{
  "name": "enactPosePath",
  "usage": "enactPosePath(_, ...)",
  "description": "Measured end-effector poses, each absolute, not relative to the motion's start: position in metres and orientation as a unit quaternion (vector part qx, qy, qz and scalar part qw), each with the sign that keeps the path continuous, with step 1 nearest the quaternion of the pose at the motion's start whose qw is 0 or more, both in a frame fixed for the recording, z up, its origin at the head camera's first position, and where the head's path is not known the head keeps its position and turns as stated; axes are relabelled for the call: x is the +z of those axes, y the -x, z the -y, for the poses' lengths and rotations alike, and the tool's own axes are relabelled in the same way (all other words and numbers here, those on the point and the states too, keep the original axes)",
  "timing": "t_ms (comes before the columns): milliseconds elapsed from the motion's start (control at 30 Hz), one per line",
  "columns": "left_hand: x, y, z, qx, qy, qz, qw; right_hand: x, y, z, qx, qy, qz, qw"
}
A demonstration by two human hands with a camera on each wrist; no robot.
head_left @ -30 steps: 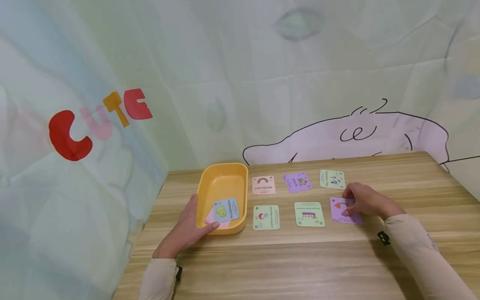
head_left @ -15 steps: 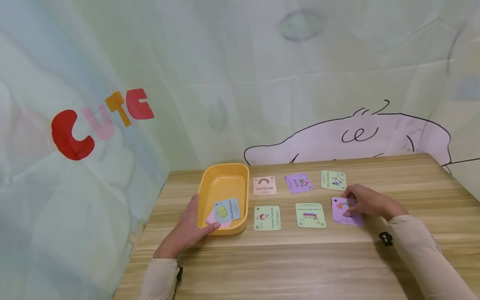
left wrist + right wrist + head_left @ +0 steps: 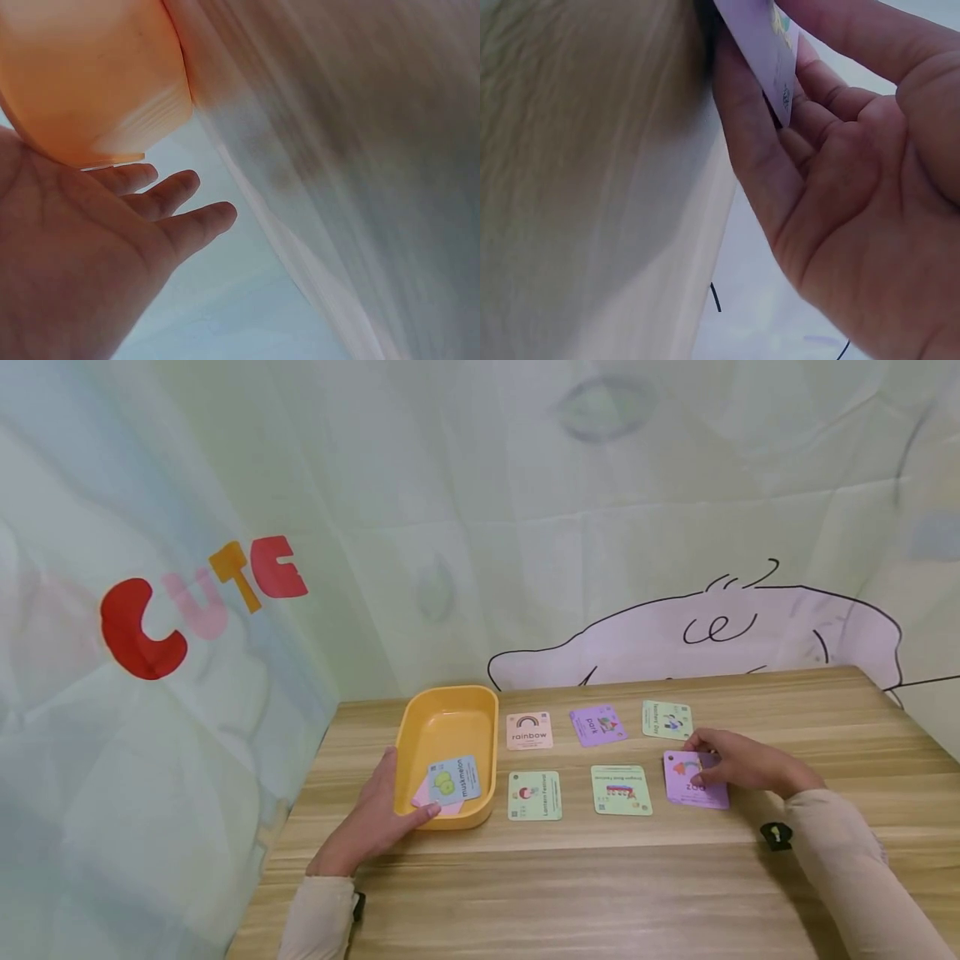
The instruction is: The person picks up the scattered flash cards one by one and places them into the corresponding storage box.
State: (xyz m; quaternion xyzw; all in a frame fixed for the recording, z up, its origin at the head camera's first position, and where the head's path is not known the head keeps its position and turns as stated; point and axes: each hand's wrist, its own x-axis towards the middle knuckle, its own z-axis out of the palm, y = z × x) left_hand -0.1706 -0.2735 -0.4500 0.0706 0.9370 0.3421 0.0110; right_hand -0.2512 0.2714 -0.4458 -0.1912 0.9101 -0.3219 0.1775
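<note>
In the head view my left hand [image 3: 369, 820] holds the near left side of a yellow tray [image 3: 444, 700], thumb over the rim and fingers along the outside. Several of those fingers [image 3: 199, 225] reach out straight past the tray's base in the left wrist view. A blue muskmelon card [image 3: 467, 781] lies on a pink card [image 3: 422, 796] inside the tray. At the right, my right hand [image 3: 742, 764] pinches a purple card [image 3: 697, 797] between thumb and fingers. The right wrist view has this card tilted, its edge raised off the table; fingers hide part of its picture.
Beside the tray lie a rainbow card [image 3: 528, 732], a purple park card [image 3: 597, 727] and a green Teachers' Day card [image 3: 666, 720]. Nearer are a Lantern Festival card [image 3: 535, 796] and a Dragon Boat Festival card [image 3: 622, 791]. A printed curtain [image 3: 450, 527] hangs behind the wooden table [image 3: 570, 893].
The purple card has lifted slightly under my right hand, and more of its lettering shows. My left hand and the tray keep their place.
</note>
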Motion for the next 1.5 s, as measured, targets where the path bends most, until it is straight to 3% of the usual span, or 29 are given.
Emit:
enactPosePath(467, -0.4502, 0.1725, 0.2727, 0.357, -0.099, -0.929, -0.014, -0.4402, 0.2442, -0.2782, -0.349, 0.188, -0.899, 0.185)
enactPosePath(700, -0.4507, 0.1706, 0.2725, 0.350, -0.067, -0.934, 0.012, -0.4389, 0.2441, -0.2782, -0.372, 0.170, -0.892, 0.194)
enactPosePath(1500, -0.4502, 0.1710, 0.2736, 0.344, -0.072, -0.936, 0.007, -0.4369, 0.2476, -0.2770, -0.388, 0.180, -0.895, 0.126)
